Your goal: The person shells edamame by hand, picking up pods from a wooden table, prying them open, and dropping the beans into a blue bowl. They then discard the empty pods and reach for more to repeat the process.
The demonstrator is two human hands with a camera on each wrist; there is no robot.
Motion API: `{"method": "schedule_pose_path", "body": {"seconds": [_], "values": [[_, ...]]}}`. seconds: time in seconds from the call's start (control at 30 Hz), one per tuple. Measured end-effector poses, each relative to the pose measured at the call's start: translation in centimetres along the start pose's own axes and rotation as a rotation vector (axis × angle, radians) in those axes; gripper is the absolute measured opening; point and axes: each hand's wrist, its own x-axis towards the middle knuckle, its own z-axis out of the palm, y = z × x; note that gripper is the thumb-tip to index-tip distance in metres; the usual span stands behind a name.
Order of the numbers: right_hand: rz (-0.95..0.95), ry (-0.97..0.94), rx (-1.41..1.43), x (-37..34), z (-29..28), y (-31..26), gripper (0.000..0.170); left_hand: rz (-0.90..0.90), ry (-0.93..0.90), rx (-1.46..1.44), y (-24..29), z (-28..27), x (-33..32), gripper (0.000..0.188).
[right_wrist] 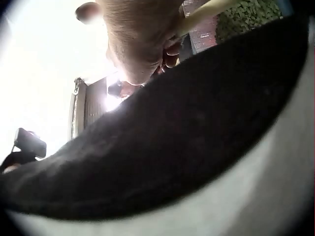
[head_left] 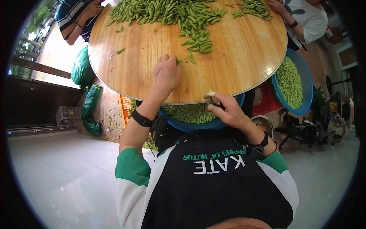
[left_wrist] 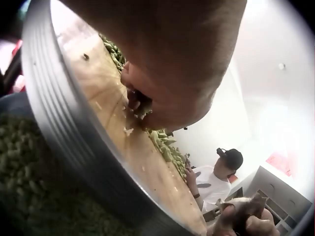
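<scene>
On the round wooden table [head_left: 133,72], my left hand [head_left: 167,74] rests palm down with its fingers bent. A green soybean pod [head_left: 179,60] is pinched at its thumb side. Just to the right of it lies a loose soybean pod [head_left: 191,57]. My right hand [head_left: 230,112] hovers at the near table edge, thumb and forefinger apart. A pale, cloth-like covering [head_left: 209,95] is on its fingertips, also visible in the left wrist view. Below the edge, a blue basin [head_left: 175,123] holds shelled green beans [head_left: 194,114]. In the right wrist view, the right fingers are mostly hidden.
A large heap of pods [head_left: 160,11] covers the far table, with a smaller pile [head_left: 251,9] at right. Two other people sit across. Another blue basin [head_left: 308,82] of beans stands at right. Green sacks [head_left: 91,107] and an orange crate [head_left: 125,107] are at left.
</scene>
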Motion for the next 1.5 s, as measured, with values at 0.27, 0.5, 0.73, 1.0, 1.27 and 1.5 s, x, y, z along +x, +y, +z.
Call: {"method": "schedule_pose_path", "body": {"seconds": [0.27, 0.5, 0.73, 1.0, 1.27, 1.5], "values": [[0.337, 0.09, 0.797, 1.8, -0.5, 0.8, 0.034, -0.315, -0.384, -0.962, 4.3, -2.6, -2.1, 0.01], [0.326, 0.082, 0.955, 1.6, -0.3, 0.5, 0.028, -0.517, -0.503, -1.439, 4.8, -2.3, -3.6, 0.006], [0.302, 0.002, 0.929, 1.5, 0.1, 0.9, 0.028, -0.552, -0.463, -1.384, 5.3, -2.0, -4.2, 0.007], [0.276, 0.074, 0.83, 1.4, 0.7, 0.7, 0.024, -0.439, -0.435, -1.36, 4.5, -1.4, -4.5, 0.005], [0.255, -0.035, 1.02, 1.0, -0.6, 0.7, 0.024, -0.613, -0.63, -1.774, 4.8, -2.0, -3.8, 0.007], [0.229, -0.081, 1.258, 0.5, -0.9, 1.2, 0.03, -0.591, -0.672, -1.942, 6.6, -2.5, -3.6, 0.008]]}}
